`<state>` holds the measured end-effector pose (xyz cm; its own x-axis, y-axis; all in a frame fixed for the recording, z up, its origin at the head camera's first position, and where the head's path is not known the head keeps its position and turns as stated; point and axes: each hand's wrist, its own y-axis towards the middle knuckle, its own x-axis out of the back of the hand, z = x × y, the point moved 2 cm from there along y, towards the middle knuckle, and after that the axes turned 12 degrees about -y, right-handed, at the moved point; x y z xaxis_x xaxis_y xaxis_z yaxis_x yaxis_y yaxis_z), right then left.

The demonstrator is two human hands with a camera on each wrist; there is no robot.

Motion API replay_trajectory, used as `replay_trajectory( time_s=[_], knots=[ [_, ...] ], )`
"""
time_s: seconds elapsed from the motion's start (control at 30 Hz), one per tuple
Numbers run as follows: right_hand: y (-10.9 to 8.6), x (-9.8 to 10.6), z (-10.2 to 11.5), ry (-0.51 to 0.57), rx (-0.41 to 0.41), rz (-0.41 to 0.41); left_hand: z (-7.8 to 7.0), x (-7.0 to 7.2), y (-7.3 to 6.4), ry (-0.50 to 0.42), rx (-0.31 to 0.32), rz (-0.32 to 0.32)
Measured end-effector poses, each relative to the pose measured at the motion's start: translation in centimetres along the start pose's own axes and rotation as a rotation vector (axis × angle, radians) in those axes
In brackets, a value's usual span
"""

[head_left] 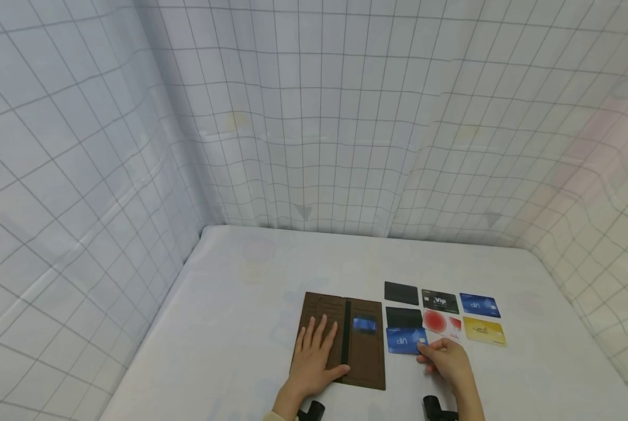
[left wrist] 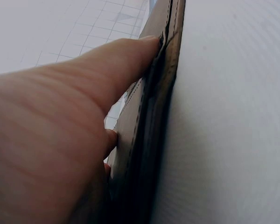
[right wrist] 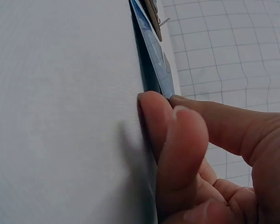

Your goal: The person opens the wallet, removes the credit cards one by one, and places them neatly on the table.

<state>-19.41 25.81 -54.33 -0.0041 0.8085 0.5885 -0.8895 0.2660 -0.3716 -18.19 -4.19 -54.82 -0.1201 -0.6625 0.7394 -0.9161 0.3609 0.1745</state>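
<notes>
A brown bifold wallet (head_left: 366, 362) lies opened flat on the white table, a blue card (head_left: 364, 324) showing in its right half. My left hand (head_left: 314, 356) rests on the wallet's left half with fingers spread, its thumb by the dark centre fold. Right of the wallet, my right hand (head_left: 448, 359) pinches a blue VIP card (head_left: 404, 340) at its right corner. In the right wrist view this blue card (right wrist: 154, 51) tilts up from the table, its edge between thumb and fingers. The card overlaps the lower edge of a black card (head_left: 403, 317).
Beyond the right hand lie another black card (head_left: 401, 293), a black Vip card (head_left: 440, 301), a second blue card (head_left: 479, 304), a red-and-white card (head_left: 441, 323) and a yellow card (head_left: 484, 331). White grid-patterned curtains (head_left: 345, 117) enclose the table (head_left: 230, 327).
</notes>
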Motion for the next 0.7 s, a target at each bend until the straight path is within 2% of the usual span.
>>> replay_trajectory(
  time_s=[0.23,0.37,0.7],
  knots=[
    [0.06,0.18,-0.19,-0.071,-0.022,0.016,-0.05,0.03,0.03,0.020,0.020,0.014],
    [-0.14,0.38,0.12,-0.074,-0.016,0.028,-0.07,-0.01,0.03,0.019,0.003,-0.001],
    [-0.45,0.52,0.40,-0.104,-0.021,0.052,0.33,-0.37,0.16,0.030,0.032,0.024]
  ],
)
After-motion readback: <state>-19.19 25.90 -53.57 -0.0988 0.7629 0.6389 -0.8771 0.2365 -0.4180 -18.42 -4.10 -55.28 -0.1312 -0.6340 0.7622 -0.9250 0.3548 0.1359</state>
